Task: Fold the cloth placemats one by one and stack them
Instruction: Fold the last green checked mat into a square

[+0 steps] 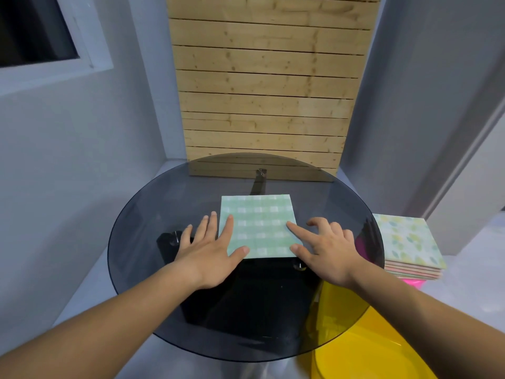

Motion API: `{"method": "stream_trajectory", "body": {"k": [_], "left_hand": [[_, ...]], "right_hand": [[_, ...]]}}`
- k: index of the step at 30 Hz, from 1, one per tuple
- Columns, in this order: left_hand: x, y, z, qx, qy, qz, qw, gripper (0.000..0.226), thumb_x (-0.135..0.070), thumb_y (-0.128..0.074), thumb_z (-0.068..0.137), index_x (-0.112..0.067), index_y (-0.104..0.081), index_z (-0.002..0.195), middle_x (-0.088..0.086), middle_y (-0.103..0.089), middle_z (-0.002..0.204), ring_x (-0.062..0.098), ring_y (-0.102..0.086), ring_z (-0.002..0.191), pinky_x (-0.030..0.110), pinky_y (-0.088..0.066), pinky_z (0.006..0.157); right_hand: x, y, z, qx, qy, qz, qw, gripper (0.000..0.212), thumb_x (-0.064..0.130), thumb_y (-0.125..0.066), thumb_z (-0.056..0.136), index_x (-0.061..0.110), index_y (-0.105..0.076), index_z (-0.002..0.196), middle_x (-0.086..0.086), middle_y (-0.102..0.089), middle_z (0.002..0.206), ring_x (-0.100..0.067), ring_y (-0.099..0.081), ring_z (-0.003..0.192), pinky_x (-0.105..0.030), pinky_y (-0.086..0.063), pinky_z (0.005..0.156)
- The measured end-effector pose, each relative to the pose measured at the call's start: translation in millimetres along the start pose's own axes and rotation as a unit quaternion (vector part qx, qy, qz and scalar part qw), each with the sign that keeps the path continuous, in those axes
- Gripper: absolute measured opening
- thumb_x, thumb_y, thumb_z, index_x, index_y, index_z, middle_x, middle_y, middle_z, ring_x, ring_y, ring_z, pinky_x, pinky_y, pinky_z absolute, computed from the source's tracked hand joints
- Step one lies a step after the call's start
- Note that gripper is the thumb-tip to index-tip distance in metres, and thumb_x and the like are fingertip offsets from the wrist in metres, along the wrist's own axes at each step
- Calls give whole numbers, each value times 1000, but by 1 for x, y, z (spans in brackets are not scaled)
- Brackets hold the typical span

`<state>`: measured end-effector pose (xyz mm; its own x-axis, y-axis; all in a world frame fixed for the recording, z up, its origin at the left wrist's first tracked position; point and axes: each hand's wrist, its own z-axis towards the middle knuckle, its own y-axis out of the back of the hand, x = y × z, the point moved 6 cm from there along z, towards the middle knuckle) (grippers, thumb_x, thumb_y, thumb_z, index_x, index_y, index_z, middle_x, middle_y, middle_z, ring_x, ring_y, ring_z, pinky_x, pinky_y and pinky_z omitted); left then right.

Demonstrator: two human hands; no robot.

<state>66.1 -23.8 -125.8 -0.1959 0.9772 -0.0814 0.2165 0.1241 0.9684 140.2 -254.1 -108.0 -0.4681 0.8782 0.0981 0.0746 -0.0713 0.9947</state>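
Placemat (pixel 258 225): green check, near-square, sides parallel to near edge of table (pixel 142 214).
Left hand (pixel 210 250): flat, on left edge.
Right hand (pixel 325 247): forefinger, thumb press near-right corner.

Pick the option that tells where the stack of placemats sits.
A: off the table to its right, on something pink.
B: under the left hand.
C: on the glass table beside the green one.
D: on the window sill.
A: the stack of placemats rests on a pink object beyond the right rim of the glass table; only the green placemat lies on the glass.
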Motion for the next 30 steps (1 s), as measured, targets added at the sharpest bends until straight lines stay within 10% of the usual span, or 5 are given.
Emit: {"method": "stream_trajectory", "body": {"k": [10, 13, 20, 25, 30], "left_hand": [[14, 5, -8, 10, -27, -39, 999, 75, -67, -14, 99, -36, 26, 154, -6, 23, 166, 8, 24, 150, 49, 15, 122], [11, 23, -14, -31, -34, -145, 988, 74, -62, -33, 99, -37, 4, 158, -9, -18, 165, 14, -5, 154, 41, -8, 121], [24, 50, 2, -98, 80, -431, 894, 81, -36, -72, 89, -19, -28, 155, 4, -52, 139, 21, -56, 120, 28, -42, 88], [33, 41, 16, -77, 138, -527, 835, 57, -15, -81, 80, -16, -49, 127, 12, -62, 114, 32, -68, 100, 47, -59, 87], [36, 42, 17, -79, 145, -560, 812, 33, -2, -80, 78, -13, -58, 100, 15, -68, 101, 30, -70, 88, 44, -59, 82]], "right_hand": [[-6, 3, -2, 27, 14, -1, 1000, 46, 56, -19, 102, 58, -17, 148, 8, -25, 151, -23, -23, 133, -42, -19, 108], [-3, 10, 2, 43, 6, 80, 996, 43, 53, -21, 102, 56, -32, 144, 7, -33, 145, -20, -24, 134, -41, -17, 110], [11, 37, 29, -38, -89, 360, 928, 47, 36, -57, 97, 18, -47, 139, -3, -63, 107, -20, -62, 91, -33, -51, 78], [19, 32, 45, 14, -202, 434, 878, 44, 23, -66, 88, -6, -53, 119, -8, -46, 91, -24, -47, 78, -55, -55, 85], [23, 24, 46, 33, -201, 467, 860, 17, 17, -71, 86, 12, -54, 89, -18, -68, 99, -27, -62, 77, -38, -50, 65]]}}
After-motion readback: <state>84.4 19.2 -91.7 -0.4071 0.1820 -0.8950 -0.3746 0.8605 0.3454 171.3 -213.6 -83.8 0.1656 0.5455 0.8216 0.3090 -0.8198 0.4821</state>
